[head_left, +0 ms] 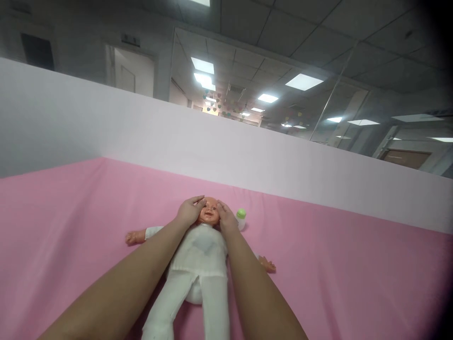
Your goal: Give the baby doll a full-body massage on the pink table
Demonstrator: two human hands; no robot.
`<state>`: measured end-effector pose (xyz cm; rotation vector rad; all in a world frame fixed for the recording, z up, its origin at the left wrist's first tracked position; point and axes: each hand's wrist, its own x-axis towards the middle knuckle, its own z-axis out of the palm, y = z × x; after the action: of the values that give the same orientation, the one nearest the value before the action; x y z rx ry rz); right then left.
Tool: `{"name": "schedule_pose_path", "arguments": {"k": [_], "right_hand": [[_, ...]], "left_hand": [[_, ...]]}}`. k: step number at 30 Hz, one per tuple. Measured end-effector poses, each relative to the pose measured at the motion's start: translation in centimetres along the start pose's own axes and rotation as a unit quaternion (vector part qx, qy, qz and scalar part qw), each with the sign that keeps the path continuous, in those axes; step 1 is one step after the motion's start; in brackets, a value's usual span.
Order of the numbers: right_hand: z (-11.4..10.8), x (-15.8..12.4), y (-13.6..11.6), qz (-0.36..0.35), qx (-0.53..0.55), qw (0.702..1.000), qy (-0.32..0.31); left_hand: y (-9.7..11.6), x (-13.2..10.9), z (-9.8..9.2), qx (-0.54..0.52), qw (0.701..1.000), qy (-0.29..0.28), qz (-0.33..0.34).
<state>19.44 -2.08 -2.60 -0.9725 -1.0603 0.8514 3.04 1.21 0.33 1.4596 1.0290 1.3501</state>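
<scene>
A baby doll in a white top and white trousers lies on its back, its arms spread to the sides. My left hand cups one side of the doll's head, its fingertips reaching over the brow by the eye. Against the opposite side of the head rests my right hand, fingers curved along the temple. Between them the two hands hold the head; the palm sides are hidden. Close by my right hand is a small bottle with a green cap, partly behind the hand.
A pink sheet with soft wrinkles covers the surface under the doll. Behind it runs a low white partition. Past that are glass panels, a doorway and lit ceiling panels.
</scene>
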Motion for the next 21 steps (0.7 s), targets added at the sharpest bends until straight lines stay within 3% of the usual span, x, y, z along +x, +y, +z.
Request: {"name": "schedule_pose_path", "arguments": {"k": [3,6,11,14,17,21], "right_hand": [[-0.2,-1.4,-0.5,-0.028,-0.1,0.992,0.068],[-0.4,-3.2,-1.3,-0.051,-0.161,0.982,0.089],[-1.0,-5.0,-2.2,-0.072,-0.194,0.977,0.049],[-1.4,-4.9,-2.3,-0.049,-0.187,0.981,0.005],[-1.4,-4.5,-2.1,-0.013,-0.189,0.982,-0.018],[-1.2,-4.3,-2.0,-0.015,-0.183,0.983,0.002]], "left_hand": [[0.3,-1.8,-0.6,0.094,0.994,0.054,0.022],[0.6,-3.7,-1.3,0.153,0.986,0.051,0.049],[1.1,-5.3,-2.1,0.183,0.978,-0.02,0.093],[1.2,-5.5,-2.3,0.185,0.975,-0.055,0.109],[0.9,-5.1,-2.3,0.17,0.98,-0.055,0.092],[0.5,-4.4,-2.0,0.119,0.99,-0.042,0.069]]}}
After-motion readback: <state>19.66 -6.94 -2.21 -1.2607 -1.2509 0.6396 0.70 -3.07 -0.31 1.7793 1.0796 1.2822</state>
